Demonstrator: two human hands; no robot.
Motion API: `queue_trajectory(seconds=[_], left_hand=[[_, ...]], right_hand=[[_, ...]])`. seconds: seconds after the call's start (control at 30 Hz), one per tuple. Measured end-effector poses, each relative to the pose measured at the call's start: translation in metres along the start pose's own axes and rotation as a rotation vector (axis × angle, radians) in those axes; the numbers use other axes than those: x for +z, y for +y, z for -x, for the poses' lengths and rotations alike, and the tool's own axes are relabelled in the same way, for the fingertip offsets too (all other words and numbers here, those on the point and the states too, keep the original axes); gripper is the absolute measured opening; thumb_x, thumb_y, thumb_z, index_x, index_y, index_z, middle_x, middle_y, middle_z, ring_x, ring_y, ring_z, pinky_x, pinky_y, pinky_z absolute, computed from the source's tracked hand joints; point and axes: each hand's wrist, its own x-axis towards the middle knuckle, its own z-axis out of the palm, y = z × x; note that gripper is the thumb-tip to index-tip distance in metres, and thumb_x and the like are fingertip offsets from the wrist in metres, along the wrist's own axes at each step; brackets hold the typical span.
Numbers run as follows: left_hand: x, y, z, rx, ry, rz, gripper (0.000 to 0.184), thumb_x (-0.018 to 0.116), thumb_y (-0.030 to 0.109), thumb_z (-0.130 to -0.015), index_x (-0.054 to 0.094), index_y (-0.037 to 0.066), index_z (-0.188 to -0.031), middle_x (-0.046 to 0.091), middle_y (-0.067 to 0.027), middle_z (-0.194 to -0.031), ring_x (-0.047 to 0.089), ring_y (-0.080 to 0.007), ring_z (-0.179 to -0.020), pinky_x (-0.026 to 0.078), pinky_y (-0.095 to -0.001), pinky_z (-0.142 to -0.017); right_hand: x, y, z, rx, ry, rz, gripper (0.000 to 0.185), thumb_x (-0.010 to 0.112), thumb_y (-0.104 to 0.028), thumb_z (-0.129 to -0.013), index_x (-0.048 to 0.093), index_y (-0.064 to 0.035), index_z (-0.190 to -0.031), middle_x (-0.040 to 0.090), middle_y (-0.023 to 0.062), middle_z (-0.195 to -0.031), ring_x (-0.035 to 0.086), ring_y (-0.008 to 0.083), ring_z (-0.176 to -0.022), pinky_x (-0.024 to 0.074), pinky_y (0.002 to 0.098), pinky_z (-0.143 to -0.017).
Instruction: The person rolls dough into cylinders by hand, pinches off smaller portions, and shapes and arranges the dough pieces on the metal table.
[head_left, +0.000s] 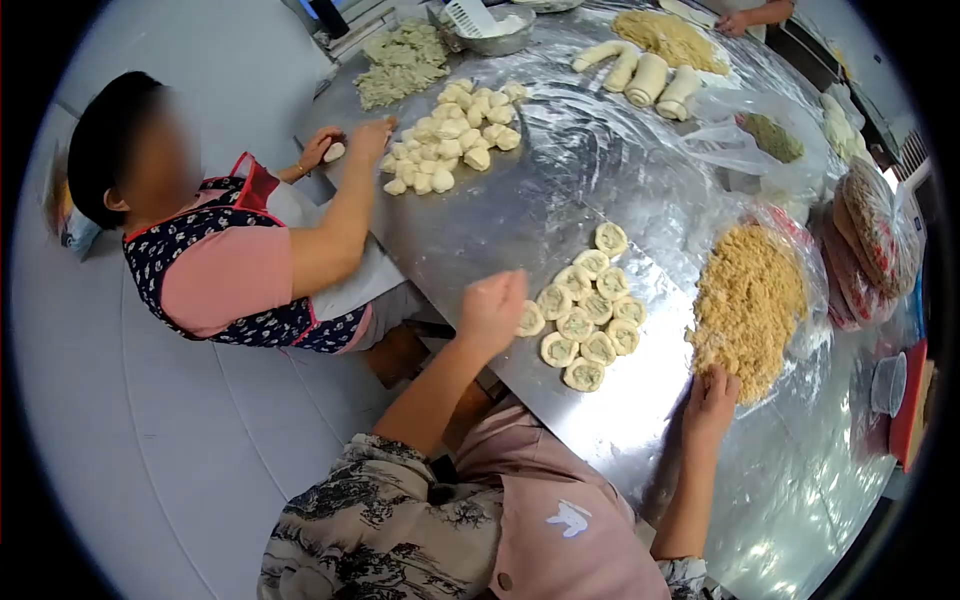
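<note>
On the metal table, several round filled dough pieces (597, 348) lie in a cluster, their greenish filling showing. My left hand (492, 312) is closed at the left side of this cluster, next to the leftmost piece; what its fingers hold, if anything, is hidden. To the right is a large heap of yellow crumbly filling (750, 305), partly on a plastic bag. At the heap's lower left edge, my right hand (711, 400) touches the crumbs with its fingers bent down. Whether it grips any of them cannot be made out.
A co-worker (235, 250) at the left handles a small dough piece beside a pile of dough lumps (450, 135). Dough rolls (647, 80), a metal bowl (500, 35) and greenish filling (403, 62) lie farther back. Bagged items (870, 240) and a red tray (908, 405) stand right.
</note>
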Motion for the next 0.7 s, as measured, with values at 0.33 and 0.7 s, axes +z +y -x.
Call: queue_trajectory(seconds=[0.33,0.7], left_hand=[[-0.033,-0.087,-0.018,0.053,0.228,-0.197,0.016,0.057,0.016,-0.096,0.062,0.003,-0.088,0.067,-0.0189,-0.088,0.064,-0.0399,-0.083,0.05,-0.0451,-0.072],[-0.101,-0.106,-0.131,-0.198,0.491,-0.399,0.022,0.067,0.02,-0.088,0.063,0.006,-0.106,0.07,-0.0167,-0.092,0.067,-0.0339,-0.084,0.054,-0.0435,-0.075]], right_hand=[[0.011,0.005,0.013,-0.123,0.115,0.012,0.027,0.065,-0.001,-0.09,0.058,0.0015,-0.116,0.057,0.0205,-0.113,0.057,0.0381,-0.103,0.0483,0.0426,-0.089],[0.013,0.006,0.017,-0.038,0.095,-0.032,0.028,0.062,0.001,-0.092,0.059,0.0023,-0.119,0.057,0.0205,-0.116,0.058,0.0366,-0.105,0.0493,0.0407,-0.091]])
